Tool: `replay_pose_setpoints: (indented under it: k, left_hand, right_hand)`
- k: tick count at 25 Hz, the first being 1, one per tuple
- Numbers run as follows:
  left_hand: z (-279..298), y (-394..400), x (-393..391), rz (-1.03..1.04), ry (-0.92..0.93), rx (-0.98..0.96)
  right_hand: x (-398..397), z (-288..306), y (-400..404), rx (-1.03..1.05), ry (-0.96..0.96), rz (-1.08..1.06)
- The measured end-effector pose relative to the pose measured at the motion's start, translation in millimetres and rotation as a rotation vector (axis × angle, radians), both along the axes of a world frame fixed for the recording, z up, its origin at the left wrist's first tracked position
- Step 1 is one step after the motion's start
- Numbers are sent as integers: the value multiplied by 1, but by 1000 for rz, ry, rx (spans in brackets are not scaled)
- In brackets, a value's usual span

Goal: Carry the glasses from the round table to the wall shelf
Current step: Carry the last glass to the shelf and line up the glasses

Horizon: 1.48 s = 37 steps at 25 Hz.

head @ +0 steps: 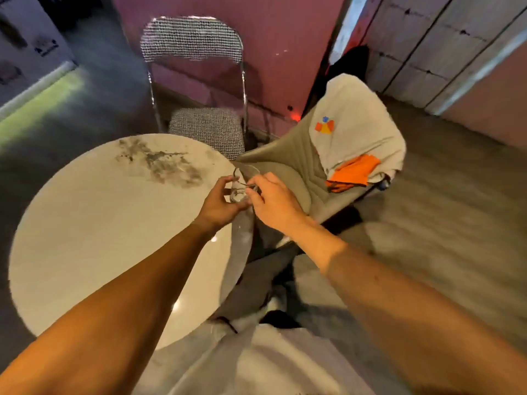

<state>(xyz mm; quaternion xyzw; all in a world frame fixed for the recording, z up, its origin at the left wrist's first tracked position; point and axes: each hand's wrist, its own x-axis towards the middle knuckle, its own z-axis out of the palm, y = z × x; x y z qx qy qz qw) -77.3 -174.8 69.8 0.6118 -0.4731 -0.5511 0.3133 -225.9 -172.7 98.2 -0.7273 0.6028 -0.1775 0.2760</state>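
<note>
Glasses (242, 183) gripped between both hands (219, 202) (273, 201), over round table (85, 223) edge.

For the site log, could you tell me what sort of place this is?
Probably a small café or lounge corner: a round marble-look table, a folding chair against a pink wall, and a padded armchair.

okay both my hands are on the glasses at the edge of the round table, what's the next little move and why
Probably lift the glasses straight up and draw them toward you. Your left hand and right hand both already close on them at the round table rim, and the padded chair sits close beyond. The shelf isn't in view.
</note>
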Motion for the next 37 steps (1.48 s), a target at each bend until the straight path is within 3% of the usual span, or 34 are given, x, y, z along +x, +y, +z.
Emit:
replay_pose_setpoints:
  k: [7, 11, 20, 28, 37]
  left_hand:
    - [19, 53, -188, -419, 16, -38]
    - [8, 126, -316, -613, 18, -85]
    - [17, 286, -555, -898, 55, 28]
    - [20, 274, -700, -964, 74, 21]
    - [-2, 149, -913, -1004, 78, 102]
  right_hand:
    - [-178, 22, 116, -59, 21, -420]
    - [-290, 21, 219, -103, 1, -652]
    - [-503, 26, 404, -69, 46, -948]
    - [-638, 31, 401, -60, 53, -1005]
    - [-843, 22, 279, 29, 82, -1034]
